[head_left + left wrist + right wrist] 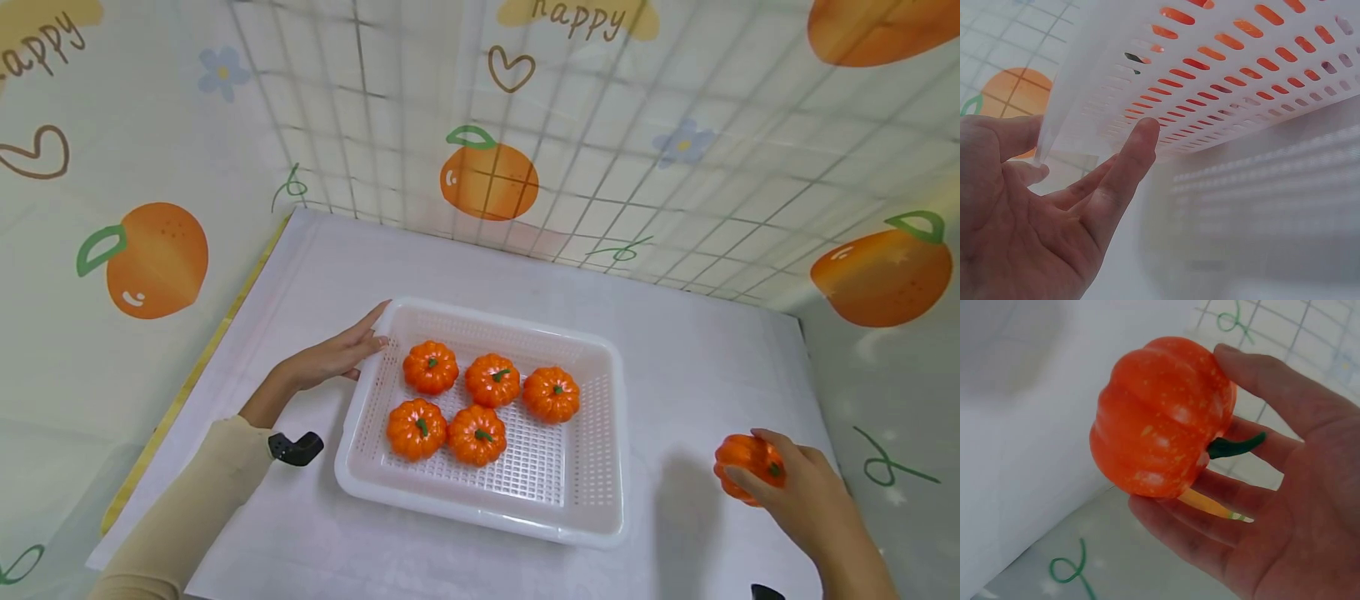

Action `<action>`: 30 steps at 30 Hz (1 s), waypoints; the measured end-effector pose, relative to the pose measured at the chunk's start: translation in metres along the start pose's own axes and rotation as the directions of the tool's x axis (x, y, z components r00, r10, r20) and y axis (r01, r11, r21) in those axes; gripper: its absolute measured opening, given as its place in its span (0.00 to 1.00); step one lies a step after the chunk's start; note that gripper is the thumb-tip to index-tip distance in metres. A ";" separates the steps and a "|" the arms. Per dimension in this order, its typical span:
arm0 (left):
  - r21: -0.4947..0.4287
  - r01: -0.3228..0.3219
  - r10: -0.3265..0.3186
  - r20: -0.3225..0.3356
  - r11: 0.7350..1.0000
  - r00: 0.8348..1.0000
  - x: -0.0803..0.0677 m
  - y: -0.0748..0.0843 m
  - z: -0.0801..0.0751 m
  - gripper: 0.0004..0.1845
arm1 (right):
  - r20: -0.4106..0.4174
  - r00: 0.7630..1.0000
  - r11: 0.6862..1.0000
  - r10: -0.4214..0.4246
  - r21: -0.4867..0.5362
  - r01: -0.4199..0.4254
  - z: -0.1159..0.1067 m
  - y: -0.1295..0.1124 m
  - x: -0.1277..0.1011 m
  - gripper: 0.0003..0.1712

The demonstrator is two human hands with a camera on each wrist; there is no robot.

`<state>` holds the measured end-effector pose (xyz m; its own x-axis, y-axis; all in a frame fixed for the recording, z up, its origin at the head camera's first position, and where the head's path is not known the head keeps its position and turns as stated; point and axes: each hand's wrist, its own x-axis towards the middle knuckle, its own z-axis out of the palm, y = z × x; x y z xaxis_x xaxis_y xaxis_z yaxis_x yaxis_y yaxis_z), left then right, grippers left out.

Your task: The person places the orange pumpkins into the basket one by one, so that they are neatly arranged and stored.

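Observation:
A white slotted basket (600, 467) sits mid-table with several small orange pumpkins (491, 379) inside. My left hand (341, 354) lies with straight fingers against the basket's left wall (1222, 81), the fingertips (1144, 134) touching the slotted side. My right hand (787, 487) is to the right of the basket near the table's right edge. It holds one orange pumpkin (1160, 415) with a green stem (1235, 447), fingers curled round it.
The white table top (465, 267) is bounded by a wire grid panel (600, 142) at the back and orange-print sheets on the left and right. A black wrist camera mount (296, 447) shows on the left forearm.

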<state>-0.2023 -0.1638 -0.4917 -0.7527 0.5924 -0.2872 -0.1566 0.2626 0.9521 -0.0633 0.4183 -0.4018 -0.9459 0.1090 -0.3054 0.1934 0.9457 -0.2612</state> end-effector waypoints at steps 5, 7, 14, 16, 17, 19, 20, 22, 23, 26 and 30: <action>0.004 -0.001 0.001 0.001 1.000 1.000 0.000 0.000 0.000 0.37 | -0.065 0.996 0.998 -0.056 0.000 0.056 -0.001 -0.016 -0.001 0.45; 0.002 0.003 -0.003 0.001 1.000 1.000 0.000 0.000 0.001 0.37 | -0.086 0.994 0.997 -0.073 0.008 0.074 -0.001 -0.022 -0.002 0.44; 0.006 0.000 0.000 0.002 1.000 1.000 0.000 0.000 0.002 0.36 | -0.144 0.984 0.994 -0.102 0.028 0.107 0.000 -0.046 -0.004 0.43; 0.006 0.001 -0.001 0.000 1.000 1.000 0.000 0.000 0.002 0.36 | -0.151 0.983 0.994 -0.101 0.032 0.107 -0.001 -0.053 -0.005 0.43; 0.006 0.005 -0.005 -0.003 1.000 1.000 0.000 0.000 0.002 0.37 | -0.153 0.983 0.993 -0.104 0.034 0.111 -0.002 -0.057 -0.005 0.43; 0.011 0.006 -0.006 -0.005 1.000 1.000 0.000 -0.001 0.001 0.37 | -0.157 0.980 0.992 -0.118 0.032 0.125 -0.003 -0.063 -0.006 0.43; 0.013 0.008 -0.008 -0.008 1.000 1.000 0.000 -0.001 0.001 0.37 | -0.161 0.978 0.990 -0.132 0.030 0.139 -0.004 -0.066 -0.006 0.43; 0.018 0.009 -0.009 -0.011 1.000 1.000 0.000 -0.001 0.001 0.37 | -0.167 0.973 0.985 -0.162 0.024 0.168 -0.005 -0.073 -0.006 0.41; 0.021 0.010 -0.009 -0.012 1.000 1.000 0.000 -0.001 0.000 0.37 | -0.170 0.969 0.983 -0.177 0.022 0.183 -0.006 -0.076 -0.005 0.41; 0.022 0.003 -0.003 -0.009 1.000 1.000 0.000 -0.001 0.000 0.36 | -0.174 0.962 0.976 -0.210 0.014 0.216 -0.007 -0.087 -0.004 0.39; 0.020 0.002 -0.002 -0.010 1.000 1.000 0.000 -0.001 0.000 0.37 | -0.152 0.962 0.973 -0.226 0.014 0.230 -0.006 -0.103 -0.002 0.40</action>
<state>-0.2020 -0.1642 -0.4922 -0.7586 0.5845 -0.2879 -0.1454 0.2789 0.9492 -0.0833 0.3222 -0.3688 -0.9935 -0.0619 -0.0954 -0.0262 0.9410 -0.3375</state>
